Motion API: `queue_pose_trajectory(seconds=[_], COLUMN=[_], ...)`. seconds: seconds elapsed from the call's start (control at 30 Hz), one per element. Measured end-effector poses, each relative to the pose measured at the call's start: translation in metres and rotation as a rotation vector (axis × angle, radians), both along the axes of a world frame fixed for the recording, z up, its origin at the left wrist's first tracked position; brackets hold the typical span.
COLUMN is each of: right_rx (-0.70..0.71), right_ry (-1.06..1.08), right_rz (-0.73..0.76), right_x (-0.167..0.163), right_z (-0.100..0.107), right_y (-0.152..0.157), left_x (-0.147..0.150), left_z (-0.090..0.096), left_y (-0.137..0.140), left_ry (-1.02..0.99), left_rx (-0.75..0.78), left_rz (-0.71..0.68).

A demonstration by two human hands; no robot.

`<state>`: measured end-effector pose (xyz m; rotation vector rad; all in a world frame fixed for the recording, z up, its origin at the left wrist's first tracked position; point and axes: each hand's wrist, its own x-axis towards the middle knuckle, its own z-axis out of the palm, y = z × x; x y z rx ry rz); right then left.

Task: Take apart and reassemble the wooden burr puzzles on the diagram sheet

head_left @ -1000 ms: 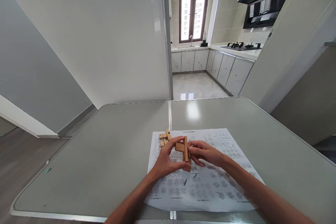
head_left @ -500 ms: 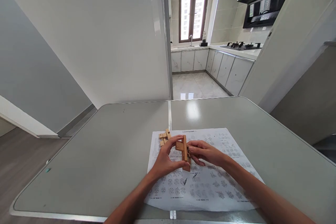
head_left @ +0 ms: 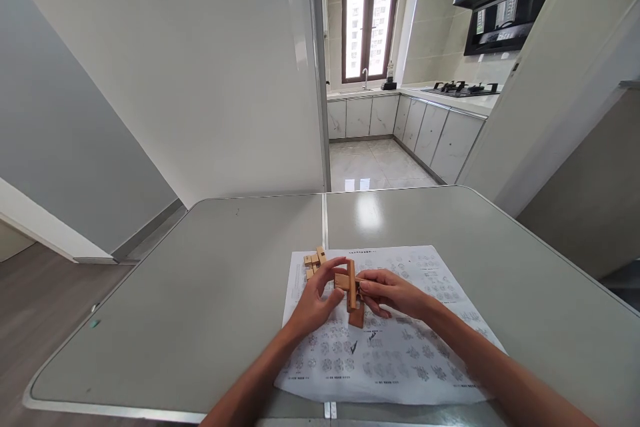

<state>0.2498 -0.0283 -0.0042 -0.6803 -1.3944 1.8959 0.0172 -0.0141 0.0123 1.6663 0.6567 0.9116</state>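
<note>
Several notched wooden puzzle pieces point(head_left: 352, 285) are joined in a cross between my hands, just above a printed sheet point(head_left: 400, 347). One bar stands upright, and another passes behind it from left to right. My left hand point(head_left: 317, 300) is curved around the cross from the left, its forefinger by the upright bar's top and its thumb at the crosspiece's left end. My right hand point(head_left: 393, 290) pinches the cross from the right; its fingertips partly hide the joint. Below the upright bar shows a darker wooden block point(head_left: 357, 317).
More wooden pieces point(head_left: 315, 260) lie at the sheet's upper left corner, behind my left hand. Small line drawings and two black check marks cover the sheet. It lies on a grey table point(head_left: 200, 320) with a metal seam. A small green bit point(head_left: 95, 323) is near the left edge.
My left thumb has moved up from the lower end of the upright bar to the crosspiece's left end. My right hand keeps its pinch almost unmoved.
</note>
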Motion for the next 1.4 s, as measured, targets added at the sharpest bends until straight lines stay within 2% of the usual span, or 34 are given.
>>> queue_pose_trajectory(seconds=[0.2, 0.27, 0.37, 0.47, 0.63, 0.73, 0.87, 0.97, 1.2, 1.4], right_rx=[0.004, 0.009, 0.026, 0.035, 0.093, 0.238, 0.582, 0.758, 0.779, 0.747], right_ry=[-0.030, -0.046, -0.049, -0.039, 0.035, -0.054, -0.498, -0.706, -0.769, -0.820], right_rz=[0.056, 0.103, 0.136, 0.122, 0.033, -0.126, -0.388, -0.368, -0.187, -0.198], right_x=[-0.002, -0.003, -0.004, -0.004, -0.002, 0.001, 0.004, 0.005, 0.003, -0.001], right_z=[0.002, 0.003, 0.004, 0.005, 0.003, 0.002, -0.002, -0.007, -0.001, 0.005], right_y=[-0.001, -0.002, -0.003, -0.004, -0.002, 0.000, 0.002, 0.001, -0.006, -0.009], left_x=[0.002, 0.002, 0.001, 0.000, 0.001, 0.002, 0.003, 0.003, 0.008, 0.005], left_z=[0.004, 0.005, 0.007, 0.006, 0.001, 0.000, 0.002, 0.003, 0.005, 0.003], left_y=[-0.001, -0.001, 0.000, 0.002, 0.005, 0.006, 0.007, 0.008, 0.009, 0.010], left_ry=[0.032, 0.051, 0.055, 0.024, -0.090, -0.168, -0.227, -0.243, -0.323, -0.263], left_rx=[-0.073, -0.143, -0.275, -0.406, -0.527, -0.544, -0.553, -0.529, -0.472, -0.398], left_rz=[0.066, 0.033, -0.089, -0.160, -0.100, -0.004, 0.076, 0.117, 0.197, 0.278])
